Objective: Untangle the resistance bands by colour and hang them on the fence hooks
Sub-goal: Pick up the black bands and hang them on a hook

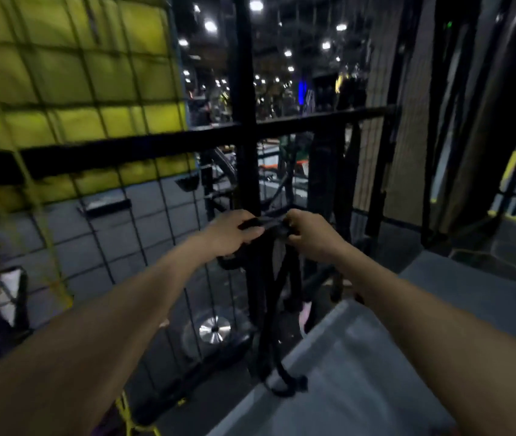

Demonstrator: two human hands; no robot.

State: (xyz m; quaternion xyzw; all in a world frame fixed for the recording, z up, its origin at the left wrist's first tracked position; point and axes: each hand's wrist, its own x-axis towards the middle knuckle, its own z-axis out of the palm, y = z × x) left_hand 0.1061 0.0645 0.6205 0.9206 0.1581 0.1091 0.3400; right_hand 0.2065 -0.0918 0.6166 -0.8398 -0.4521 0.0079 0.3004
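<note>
Both my hands hold a black resistance band stretched between them in front of the black fence post. My left hand grips its left end with curled fingers. My right hand grips the right end. The band's loops hang down between my wrists, and their lowest end lies on the edge of a grey platform. The picture is dim and blurred, so no hook shows clearly. The black wire fence runs left of the post.
A horizontal black rail crosses the fence. Behind it at upper left is a yellow padded wall. A grey platform lies at lower right. A metal disc sits on the floor behind the mesh. Yellow cord hangs at left.
</note>
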